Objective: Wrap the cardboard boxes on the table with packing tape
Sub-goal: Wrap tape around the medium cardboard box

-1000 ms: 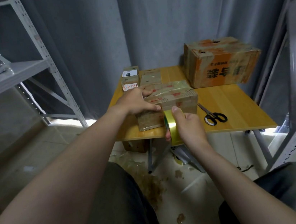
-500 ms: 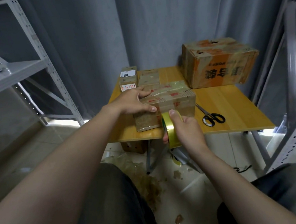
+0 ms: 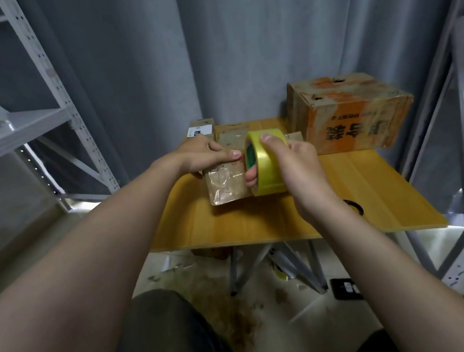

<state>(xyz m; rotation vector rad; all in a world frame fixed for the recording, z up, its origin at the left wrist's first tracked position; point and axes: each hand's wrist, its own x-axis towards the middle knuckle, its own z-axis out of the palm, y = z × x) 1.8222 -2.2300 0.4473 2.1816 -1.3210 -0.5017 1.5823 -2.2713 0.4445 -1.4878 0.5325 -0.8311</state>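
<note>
Head view: the small cardboard box (image 3: 226, 187), already shiny with tape, sits on the yellow table (image 3: 261, 225) near the middle. The left hand (image 3: 207, 157) grips it from above, thumb along the near top edge. The right hand (image 3: 297, 167) is clamped on the yellow tape roll (image 3: 268, 168), thumb on top and a fingertip poking through the core, with the roll right up against the box's right end, so that end is hidden. A big worn box (image 3: 349, 113) sits at the back right and two smaller boxes (image 3: 200, 128) sit behind the hands. The scissors (image 3: 358, 205) are mostly blocked by the right wrist. There are metal shelves (image 3: 12, 131) on the left, and scraps on the floor
</note>
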